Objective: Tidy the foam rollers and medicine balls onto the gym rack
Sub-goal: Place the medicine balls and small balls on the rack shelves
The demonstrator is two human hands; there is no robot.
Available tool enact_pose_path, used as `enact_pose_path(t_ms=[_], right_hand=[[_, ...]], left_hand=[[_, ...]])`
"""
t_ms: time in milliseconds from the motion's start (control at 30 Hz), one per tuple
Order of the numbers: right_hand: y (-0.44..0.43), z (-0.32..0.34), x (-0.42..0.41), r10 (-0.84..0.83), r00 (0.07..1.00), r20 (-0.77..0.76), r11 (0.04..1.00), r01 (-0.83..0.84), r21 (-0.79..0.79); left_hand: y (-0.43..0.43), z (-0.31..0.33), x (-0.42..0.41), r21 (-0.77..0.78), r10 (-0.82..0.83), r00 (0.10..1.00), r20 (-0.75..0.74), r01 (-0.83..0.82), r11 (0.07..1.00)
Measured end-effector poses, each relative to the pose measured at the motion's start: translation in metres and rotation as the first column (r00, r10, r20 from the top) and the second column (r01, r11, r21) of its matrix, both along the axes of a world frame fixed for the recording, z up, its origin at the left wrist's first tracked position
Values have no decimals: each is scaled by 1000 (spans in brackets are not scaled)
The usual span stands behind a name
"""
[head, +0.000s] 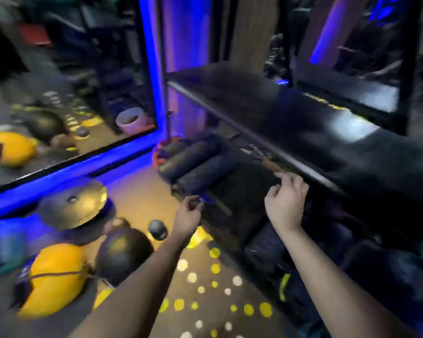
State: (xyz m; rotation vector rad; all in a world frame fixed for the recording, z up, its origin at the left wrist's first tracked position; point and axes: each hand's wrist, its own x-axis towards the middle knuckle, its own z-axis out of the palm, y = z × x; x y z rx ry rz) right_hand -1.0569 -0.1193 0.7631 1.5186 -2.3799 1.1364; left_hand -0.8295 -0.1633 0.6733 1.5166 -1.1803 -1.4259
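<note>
Now I'm watching the right hand (pixel 286 201) hanging loosely curled, holding nothing, just under the upper shelf of the rack (pixel 303 132). The left hand (pixel 189 212) is curling at the rack's lower shelf; blur is hiding whether it's pinching anything. Foam rollers (pixel 200 172) are lying on that shelf, medicine balls (pixel 122 254) sitting on the floor left of the rack.

Our left hand (pixel 189 214) and right hand (pixel 286 200) hang loosely curled; dark cylindrical foam rollers (pixel 200 164) lie just beyond our left, a black metal rack shelf (pixel 266 111) above our right.
</note>
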Motion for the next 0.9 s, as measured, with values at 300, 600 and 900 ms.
enact_pose_path(t_ms=[300,600,900], right_hand=[[-50,-134,346,509,815,275,521,-547,656],[-60,-188,427,474,784,400,339,-582,739],[-162,-239,353,368,853,371,222,-468,856]], left_hand=[[90,-52,376,294,409,897,169,-442,847],[88,-86,417,411,366,925,102,-374,832],[-24,-128,380,528,306,951,50,-286,800]])
